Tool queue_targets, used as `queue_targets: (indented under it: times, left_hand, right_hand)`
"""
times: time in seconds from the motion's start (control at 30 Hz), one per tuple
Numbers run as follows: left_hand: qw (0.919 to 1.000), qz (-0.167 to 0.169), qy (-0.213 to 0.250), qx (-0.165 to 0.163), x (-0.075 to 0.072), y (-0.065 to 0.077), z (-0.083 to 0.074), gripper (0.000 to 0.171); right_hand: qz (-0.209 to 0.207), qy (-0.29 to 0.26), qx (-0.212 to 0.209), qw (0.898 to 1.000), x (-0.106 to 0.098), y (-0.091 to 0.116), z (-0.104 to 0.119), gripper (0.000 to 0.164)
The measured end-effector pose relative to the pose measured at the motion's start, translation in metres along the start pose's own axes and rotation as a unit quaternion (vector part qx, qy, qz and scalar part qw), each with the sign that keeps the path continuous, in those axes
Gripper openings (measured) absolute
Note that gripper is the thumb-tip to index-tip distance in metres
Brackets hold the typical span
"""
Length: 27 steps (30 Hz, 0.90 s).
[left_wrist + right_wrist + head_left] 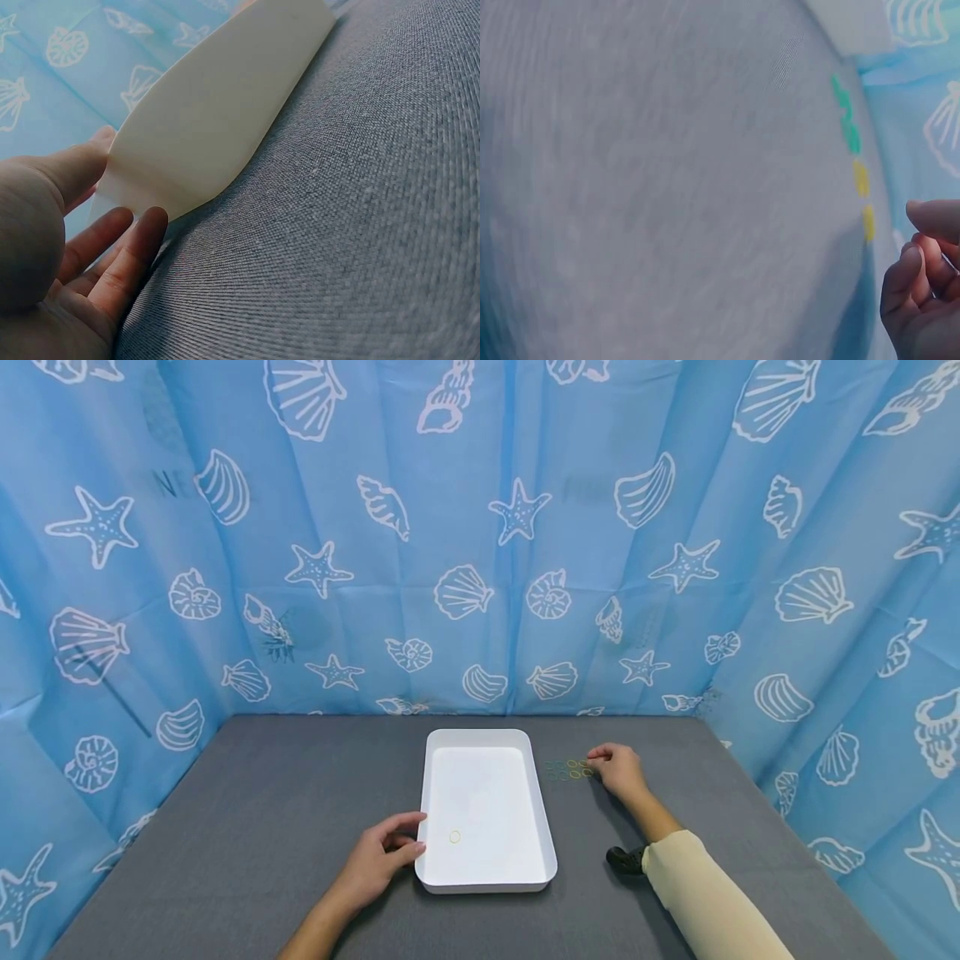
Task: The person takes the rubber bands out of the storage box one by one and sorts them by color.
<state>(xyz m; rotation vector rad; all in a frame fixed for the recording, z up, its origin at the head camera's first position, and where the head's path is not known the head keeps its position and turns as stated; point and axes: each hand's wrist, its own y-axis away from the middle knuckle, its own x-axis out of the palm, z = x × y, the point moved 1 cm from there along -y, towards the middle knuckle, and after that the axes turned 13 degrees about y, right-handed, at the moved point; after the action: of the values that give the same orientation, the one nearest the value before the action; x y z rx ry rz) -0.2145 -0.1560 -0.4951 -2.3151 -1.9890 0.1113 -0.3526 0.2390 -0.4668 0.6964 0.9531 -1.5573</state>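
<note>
A white rectangular tray (pixel 480 810) lies on the grey table. My left hand (pixel 382 857) holds its left wall, the thumb at the rim and fingertips against the outside in the left wrist view. One thin yellow ring (pixel 454 837), like a small rubber band, lies in the tray. My right hand (pixel 618 768) hovers at the right end of several yellow rings (pixel 575 774) set out right of the tray. Several green rings (pixel 557 770) lie between these and the tray. In the right wrist view the thumb and fingertips stand slightly apart, with nothing visible between them.
A blue curtain (pixel 517 585) with white shells and starfish hangs behind the table and along both sides. By the right sleeve (pixel 705 885) a dark object (pixel 624 860) shows at the cuff. Grey cloth (pixel 300 802) covers the table.
</note>
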Motion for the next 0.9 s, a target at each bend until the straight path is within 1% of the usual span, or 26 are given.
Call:
queue_targets:
  times: [0.13,0.23,0.33,0.47,0.6,0.7,0.9]
  left_hand:
    - [1.0000,-0.001,0.001,0.001,0.000,-0.001,0.000,0.042]
    - [1.0000,0.000,0.004,0.001,0.000,-0.001,0.000,0.043]
    - [1.0000,-0.001,0.006,0.001,0.001,0.000,-0.001,0.043]
    - [1.0000,-0.001,0.003,-0.003,0.001,0.001,0.001,0.042]
    - [0.9999,-0.001,-0.012,-0.001,0.000,-0.001,0.004,0.041]
    - [0.9999,-0.004,-0.010,-0.002,0.000,-0.001,0.004,0.041]
    - [1.0000,-0.003,0.000,-0.001,0.000,0.000,0.000,0.042]
  right_hand:
    - [-0.010,-0.028,0.004,1.000,-0.006,0.000,0.012,0.009]
    - [-0.009,-0.047,0.004,0.999,-0.008,0.000,0.022,0.011]
    - [0.008,-0.072,0.007,0.997,-0.007,0.002,0.033,0.012]
    - [0.039,-0.110,0.018,0.993,0.000,0.005,0.047,0.011]
    - [0.051,-0.133,0.015,0.990,0.005,0.006,0.062,0.010]
    - [0.061,-0.139,0.005,0.988,0.008,0.007,0.073,0.009]
    - [0.088,-0.142,0.000,0.986,0.015,0.009,0.092,0.008]
